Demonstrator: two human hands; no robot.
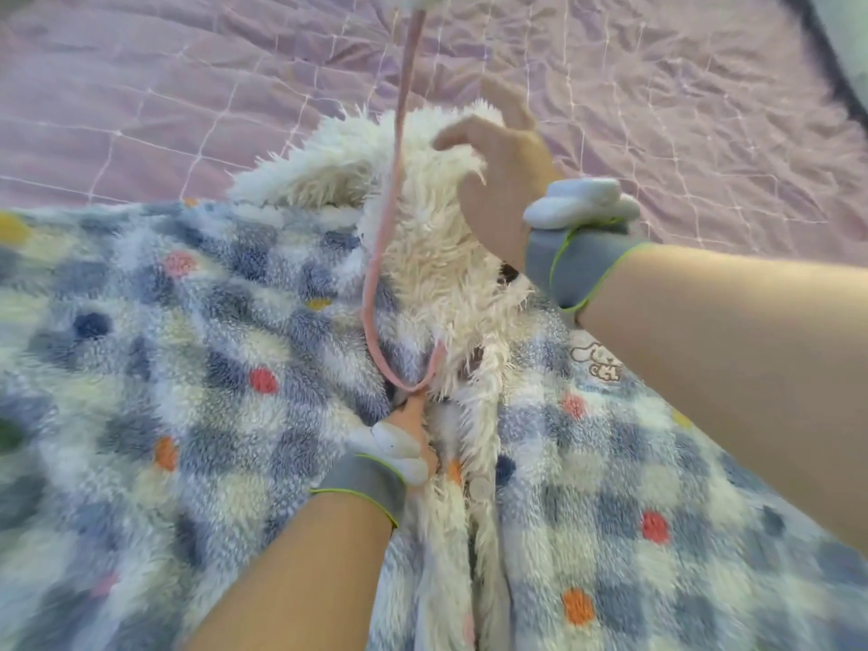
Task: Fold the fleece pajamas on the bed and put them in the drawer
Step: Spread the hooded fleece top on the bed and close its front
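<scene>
A fleece pajama top [197,368], blue-and-white check with coloured dots, lies spread over the bed and fills the lower frame. Its white shaggy collar [422,218] stands up at the centre. My right hand [498,180] grips the collar's upper edge from the right. My left hand [413,425] is mostly buried in the front opening below the collar, fingers closed on the white fleece edge. A pink cord [399,180] hangs down from the top of the view and loops just above my left hand. Both wrists wear grey bands.
The bed's lilac quilted cover [188,86] stretches across the far side, wrinkled. A dark edge [826,72] runs along the top right corner. A small embroidered logo [596,364] sits on the pajama's right chest.
</scene>
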